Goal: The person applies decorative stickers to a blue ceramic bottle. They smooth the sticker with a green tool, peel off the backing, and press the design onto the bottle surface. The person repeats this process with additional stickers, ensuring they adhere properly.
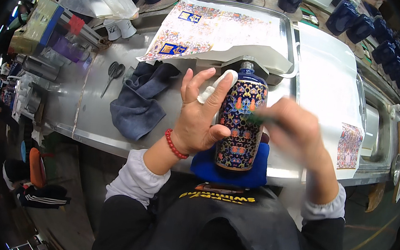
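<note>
A dark blue bottle (240,122) with a colourful floral pattern lies at the table's near edge, its clear neck pointing away from me. My left hand (202,108) is at its left side, fingers spread, the thumb touching the bottle or just over it. White wrapping covers part of that hand's fingers. My right hand (293,127), smeared by motion, is closed on a small green scraper-like piece (256,118) against the bottle's right side. Its exact shape is blurred. Under the bottle's near end is a blue cloth (254,169).
A grey-blue cloth (141,102) and scissors (112,76) lie to the left. Patterned printed sheets (205,28) rest on a metal tray behind the bottle; a white sheet (326,84) lies right. Several dark blue bottles (345,18) line the back, and a sink (377,129) is at right.
</note>
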{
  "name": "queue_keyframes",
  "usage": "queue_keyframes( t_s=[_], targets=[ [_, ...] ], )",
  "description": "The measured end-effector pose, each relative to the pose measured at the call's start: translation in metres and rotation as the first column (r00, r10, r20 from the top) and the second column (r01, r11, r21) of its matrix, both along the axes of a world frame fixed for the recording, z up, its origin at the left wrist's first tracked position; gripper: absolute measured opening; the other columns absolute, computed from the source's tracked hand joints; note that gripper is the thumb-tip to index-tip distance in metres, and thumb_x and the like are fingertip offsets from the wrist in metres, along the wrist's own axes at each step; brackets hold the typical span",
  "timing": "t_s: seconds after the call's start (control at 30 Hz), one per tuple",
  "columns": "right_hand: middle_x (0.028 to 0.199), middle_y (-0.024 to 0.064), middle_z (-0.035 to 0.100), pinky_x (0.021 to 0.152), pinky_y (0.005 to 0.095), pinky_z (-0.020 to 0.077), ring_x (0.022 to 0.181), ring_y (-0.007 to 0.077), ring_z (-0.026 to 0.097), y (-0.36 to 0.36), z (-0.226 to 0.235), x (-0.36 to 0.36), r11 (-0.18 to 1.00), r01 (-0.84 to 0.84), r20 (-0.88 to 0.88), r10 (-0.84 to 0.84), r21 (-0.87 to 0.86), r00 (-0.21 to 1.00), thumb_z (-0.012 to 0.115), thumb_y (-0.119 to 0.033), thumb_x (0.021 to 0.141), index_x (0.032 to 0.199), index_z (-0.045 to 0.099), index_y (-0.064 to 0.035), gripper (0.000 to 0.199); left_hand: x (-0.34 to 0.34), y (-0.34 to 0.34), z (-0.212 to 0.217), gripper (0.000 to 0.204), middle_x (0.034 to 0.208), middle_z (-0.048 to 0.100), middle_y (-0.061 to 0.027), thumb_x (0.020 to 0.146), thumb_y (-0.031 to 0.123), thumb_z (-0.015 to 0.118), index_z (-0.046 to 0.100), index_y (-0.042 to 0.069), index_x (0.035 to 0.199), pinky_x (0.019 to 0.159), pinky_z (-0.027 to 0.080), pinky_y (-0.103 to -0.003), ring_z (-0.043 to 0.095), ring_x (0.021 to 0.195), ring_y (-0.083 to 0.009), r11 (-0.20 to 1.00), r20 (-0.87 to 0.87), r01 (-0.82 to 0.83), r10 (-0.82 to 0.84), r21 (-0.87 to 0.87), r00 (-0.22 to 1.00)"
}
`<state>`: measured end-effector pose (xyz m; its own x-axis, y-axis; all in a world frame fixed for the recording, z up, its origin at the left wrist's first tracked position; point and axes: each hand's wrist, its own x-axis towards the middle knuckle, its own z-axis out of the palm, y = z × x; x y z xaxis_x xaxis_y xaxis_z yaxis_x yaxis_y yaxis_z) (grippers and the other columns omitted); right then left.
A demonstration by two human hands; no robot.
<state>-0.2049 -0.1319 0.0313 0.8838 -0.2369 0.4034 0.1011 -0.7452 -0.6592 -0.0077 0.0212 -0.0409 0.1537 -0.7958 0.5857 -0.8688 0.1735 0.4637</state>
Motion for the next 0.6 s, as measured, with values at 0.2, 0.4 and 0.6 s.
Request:
queue_keyframes(
  t_s=[0.2,0.4,0.6],
  targets=[
    [0.125,0.0227,0.061,0.089,0.0423,0.0529,0.103,0.0371,0.062,0.013,-0.042,0.002,0.899,0.36,0.213,-0.311,-0.251,0.926,0.062,0.014,0.077,0.135,0.061,-0.0043,0.061,-0.018,0.012,0.003,0.097,0.143,0.054,-0.0171,0.092,0.081,0.028,0.055,0.005,0.145,0.119,0.003,-0.063,0.032,0.14,-0.0386,0.995,0.133,-0.045,0.034,0.084,0.991],
    [0.145,0.0243,0.05,0.099,0.045,0.0502,0.116,0.0398,0.054,0.031,-0.052,-0.003,0.892,0.304,0.018,-0.316,-0.336,0.948,0.065,0.008,0.073,0.135,0.064,-0.0073,0.064,-0.024,0.01,0.012,0.099,0.143,0.053,-0.0185,0.091,0.083,0.03,0.056,0.004,0.144,0.118,0.003,-0.064,0.031,0.14,-0.0395,0.991,0.219,-0.07,0.045,0.112,0.975],
    [0.146,0.0236,0.05,0.099,0.0451,0.05,0.115,0.0399,0.055,0.03,-0.05,0.0,0.882,0.302,0.073,-0.296,-0.362,0.952,0.065,0.007,0.074,0.135,0.064,-0.0077,0.063,-0.028,0.013,0.013,0.1,0.144,0.052,-0.0206,0.09,0.083,0.031,0.054,0.003,0.145,0.118,0.004,-0.065,0.032,0.14,-0.0401,0.987,0.2,-0.087,0.059,0.135,0.978]
  ],
)
